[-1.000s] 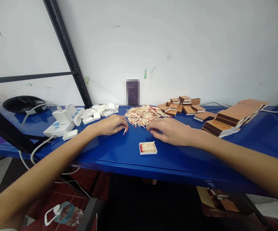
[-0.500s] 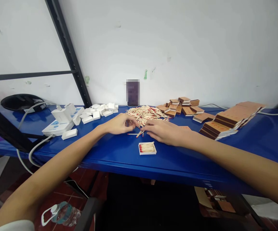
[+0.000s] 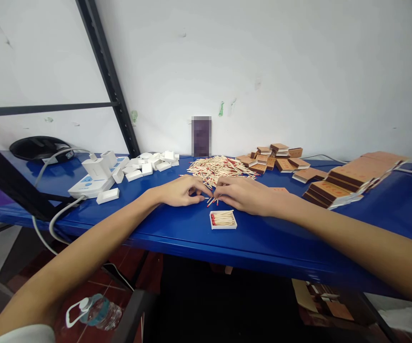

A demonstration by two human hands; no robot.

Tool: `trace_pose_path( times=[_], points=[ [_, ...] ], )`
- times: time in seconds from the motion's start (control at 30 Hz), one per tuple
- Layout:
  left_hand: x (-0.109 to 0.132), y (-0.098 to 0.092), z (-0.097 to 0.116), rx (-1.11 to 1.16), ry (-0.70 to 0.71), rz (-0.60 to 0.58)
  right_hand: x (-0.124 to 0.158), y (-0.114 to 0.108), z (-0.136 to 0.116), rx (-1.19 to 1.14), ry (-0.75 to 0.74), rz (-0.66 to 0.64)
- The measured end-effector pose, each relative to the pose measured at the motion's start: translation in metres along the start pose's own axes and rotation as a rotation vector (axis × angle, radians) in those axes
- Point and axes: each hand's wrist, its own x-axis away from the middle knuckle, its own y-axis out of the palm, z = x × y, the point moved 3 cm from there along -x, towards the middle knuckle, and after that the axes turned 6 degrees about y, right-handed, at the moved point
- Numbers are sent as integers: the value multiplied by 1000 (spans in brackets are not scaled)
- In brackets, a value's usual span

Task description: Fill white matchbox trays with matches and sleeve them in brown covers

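Both hands meet over a few loose matches [image 3: 213,202] in front of a large heap of red-tipped matches [image 3: 223,167]. My left hand [image 3: 182,190] is curved, its thumb and index finger apart, with the index fingertip close to my right fingers. My right hand [image 3: 239,194] has its fingers pinched together at the loose matches; the exact contact is partly hidden. Nearer the table edge lies a white matchbox tray [image 3: 223,227], filled with matches lying side by side, heads to the left.
White empty trays [image 3: 148,164] lie piled at back left, beside a power strip [image 3: 87,186] with chargers. Brown matchbox sleeves [image 3: 279,159] are scattered at back right, with a stack of flattened sleeves [image 3: 352,178] farther right. A phone [image 3: 201,137] leans on the wall.
My left hand has shifted slightly right and down, bringing its index finger to the right fingertips. The loose matches are now bunched closer under the fingers. The view has shifted slightly.
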Motion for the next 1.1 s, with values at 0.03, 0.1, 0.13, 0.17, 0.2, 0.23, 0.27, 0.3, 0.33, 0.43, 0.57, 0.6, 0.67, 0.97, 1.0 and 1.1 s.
trace_pose_path(
  times=[0.03,0.1,0.13,0.17,0.2,0.23,0.27,0.3,0.33,0.43,0.57,0.6,0.67,0.97,1.0,1.1],
  points=[
    [0,0,0,-6,7,0,0,1,0,-2,-5,2],
    [0,1,0,-10,20,1,0,2,1,-7,-15,5],
    [0,2,0,-8,24,4,0,2,2,-12,-20,2],
    [-1,2,-1,-8,23,10,1,2,3,-19,-23,-3],
    [-1,3,-1,-7,19,16,1,2,4,-27,-22,-14],
    [-2,3,-2,-6,15,24,2,1,5,-37,-17,-32],
    [-3,4,-3,-3,10,32,3,-1,6,-47,-7,-55],
    [-5,5,-3,0,5,39,4,-2,8,-58,5,-80],
    [-6,5,-4,5,2,44,6,-4,9,-68,19,-103],
    [-13,9,-5,11,-5,54,11,-8,13,-101,58,-155],
    [-23,15,-3,-23,-12,75,18,-8,16,-143,93,-190],
    [-25,16,-2,-39,-18,81,18,-8,15,-154,96,-190],
    [-29,18,0,-76,-32,87,18,-7,14,-166,99,-172],
    [-4,-6,-2,-121,-141,131,1,-1,10,-114,121,-26],
    [0,-7,-2,-96,-144,89,0,-1,10,-113,121,-39],
    [7,-7,-4,-58,-148,25,0,-1,9,-119,129,-84]
  ],
)
